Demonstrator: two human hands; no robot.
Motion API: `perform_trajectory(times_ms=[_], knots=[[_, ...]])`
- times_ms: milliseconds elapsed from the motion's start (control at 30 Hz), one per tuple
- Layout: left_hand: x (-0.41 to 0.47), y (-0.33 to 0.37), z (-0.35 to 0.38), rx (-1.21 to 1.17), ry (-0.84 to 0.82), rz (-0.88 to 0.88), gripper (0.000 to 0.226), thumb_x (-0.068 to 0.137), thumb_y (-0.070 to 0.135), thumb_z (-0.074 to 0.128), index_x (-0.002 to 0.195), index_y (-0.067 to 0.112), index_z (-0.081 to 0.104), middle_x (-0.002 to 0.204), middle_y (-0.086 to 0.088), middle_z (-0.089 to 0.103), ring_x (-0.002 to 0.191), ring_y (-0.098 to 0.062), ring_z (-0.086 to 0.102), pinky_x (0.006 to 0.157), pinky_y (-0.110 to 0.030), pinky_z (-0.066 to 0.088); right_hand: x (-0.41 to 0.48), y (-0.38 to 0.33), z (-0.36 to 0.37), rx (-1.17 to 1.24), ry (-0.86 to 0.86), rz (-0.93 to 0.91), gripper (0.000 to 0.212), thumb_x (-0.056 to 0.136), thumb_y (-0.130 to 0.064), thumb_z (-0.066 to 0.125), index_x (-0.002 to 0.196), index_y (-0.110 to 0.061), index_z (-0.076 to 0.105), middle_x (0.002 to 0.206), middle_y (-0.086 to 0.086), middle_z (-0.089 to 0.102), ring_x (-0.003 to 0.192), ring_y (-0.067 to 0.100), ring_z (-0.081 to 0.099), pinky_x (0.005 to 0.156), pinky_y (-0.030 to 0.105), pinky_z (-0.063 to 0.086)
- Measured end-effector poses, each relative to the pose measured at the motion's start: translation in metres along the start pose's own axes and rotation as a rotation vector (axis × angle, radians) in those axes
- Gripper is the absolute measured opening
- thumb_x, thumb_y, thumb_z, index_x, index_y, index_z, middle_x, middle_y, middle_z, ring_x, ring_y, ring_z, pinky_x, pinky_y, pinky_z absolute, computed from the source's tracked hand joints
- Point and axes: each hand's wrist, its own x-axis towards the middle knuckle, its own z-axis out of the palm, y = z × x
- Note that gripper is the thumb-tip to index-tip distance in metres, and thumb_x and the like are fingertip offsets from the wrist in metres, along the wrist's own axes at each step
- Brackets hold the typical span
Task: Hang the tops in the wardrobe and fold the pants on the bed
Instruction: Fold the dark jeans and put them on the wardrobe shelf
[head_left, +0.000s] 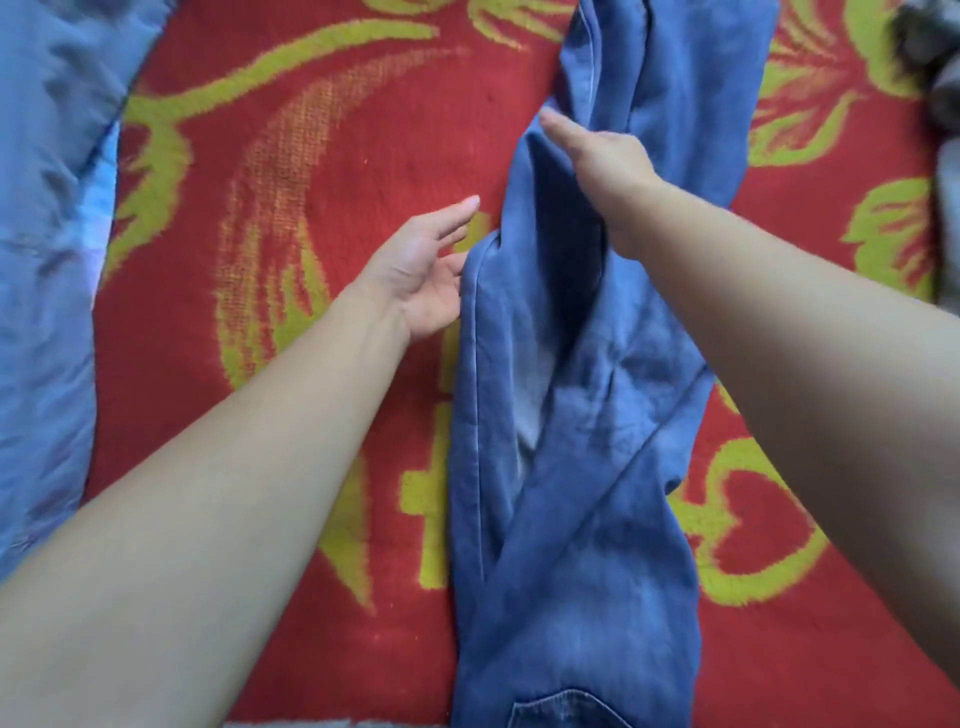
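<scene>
Red bed blanket (311, 130) with yellow motifs carries blue jeans (571, 467), laid lengthwise at centre. Left hand (421, 270) sits just beside their edge, fingers relaxed, grasping nothing; right hand (602, 150) extends flat over them, fingers straight.

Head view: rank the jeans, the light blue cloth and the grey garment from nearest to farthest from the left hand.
1. Jeans, right beside the left hand.
2. Light blue cloth, at the left edge.
3. Grey garment, top right corner.

One pair of jeans (571, 415), one red blanket (311, 156), one blue cloth (41, 208), one grey garment (940, 78).
</scene>
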Motion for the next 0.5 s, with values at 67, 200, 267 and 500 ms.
perform_trajectory(times_ms=[67, 200, 267, 500], knots=[[0.004, 0.015, 0.007, -0.018, -0.023, 0.031, 0.069, 0.091, 0.028, 0.065, 0.146, 0.005, 0.03, 0.108, -0.016, 0.069, 0.091, -0.026, 0.072, 0.076, -0.039, 0.059, 0.002, -0.012, -0.008, 0.145, -0.04, -0.048, 0.041, 0.083, -0.057, 0.069, 0.104, -0.022, 0.068, 0.106, -0.01, 0.071, 0.101, 0.01, 0.066, 0.09, 0.028, 0.053], [0.003, 0.05, 0.019, -0.081, -0.023, 0.266, 0.044, 0.084, 0.003, 0.067, 0.124, 0.014, 0.053, 0.088, -0.004, 0.066, 0.082, -0.019, 0.065, 0.097, -0.044, 0.052, 0.002, -0.037, -0.031, 0.445, -0.073, -0.193, 0.009, 0.089, -0.019, 0.066, 0.097, -0.015, 0.068, 0.088, 0.001, 0.075, 0.088, 0.015, 0.072, 0.079, 0.03, 0.059], [-0.001, 0.066, 0.016, -0.182, -0.021, 0.441, 0.048, 0.085, -0.01, 0.059, 0.12, 0.021, 0.048, 0.077, 0.002, 0.065, 0.071, -0.014, 0.063, 0.08, -0.032, 0.055, 0.003, -0.044, -0.046, 0.553, -0.116, -0.208, 0.017, 0.082, -0.01, 0.067, 0.099, -0.008, 0.066, 0.086, 0.007, 0.071, 0.086, 0.023, 0.07, 0.074, 0.033, 0.056], [0.004, 0.011, -0.014, 0.577, 0.344, 0.25, 0.03, 0.07, -0.013, 0.053, 0.078, 0.016, 0.056, 0.065, -0.005, 0.051, 0.055, -0.016, 0.049, 0.046, -0.017, 0.032, -0.029, 0.035, -0.027, -0.109, -0.262, 0.257, 0.022, 0.082, 0.002, 0.065, 0.071, -0.013, 0.054, 0.054, 0.004, 0.05, 0.034, 0.01, 0.049, 0.039, 0.017, 0.038]])
